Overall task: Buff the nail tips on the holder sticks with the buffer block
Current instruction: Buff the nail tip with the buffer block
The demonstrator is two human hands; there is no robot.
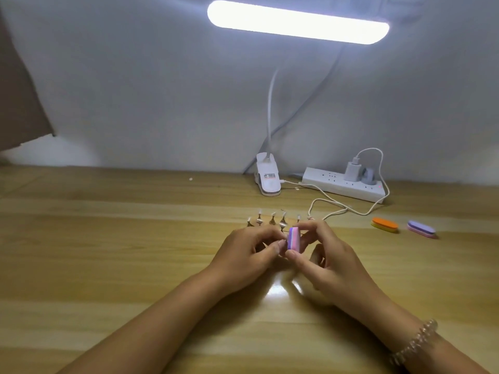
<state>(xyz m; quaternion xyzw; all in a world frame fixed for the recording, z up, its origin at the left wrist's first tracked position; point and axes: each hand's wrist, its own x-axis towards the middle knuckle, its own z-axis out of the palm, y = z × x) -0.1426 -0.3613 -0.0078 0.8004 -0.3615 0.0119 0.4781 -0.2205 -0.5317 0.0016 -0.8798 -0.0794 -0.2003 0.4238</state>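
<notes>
A small pink, white and purple buffer block (374,238) is pinched between the thumb and fingers of my right hand (328,261), held on edge above the wooden table (135,252). My left hand (247,255) pinches something small against the block's left face; the item is mostly hidden by my fingertips. Several holder sticks with clear nail tips (272,220) stand in a row on the table just beyond my left hand.
An orange buffer block (384,224) and a purple one (421,229) lie to the right. At the back stand a clip lamp base (79,178), a white power strip (343,186) with plugs, and a looping white cable (351,209). The lamp bar (297,21) glows overhead.
</notes>
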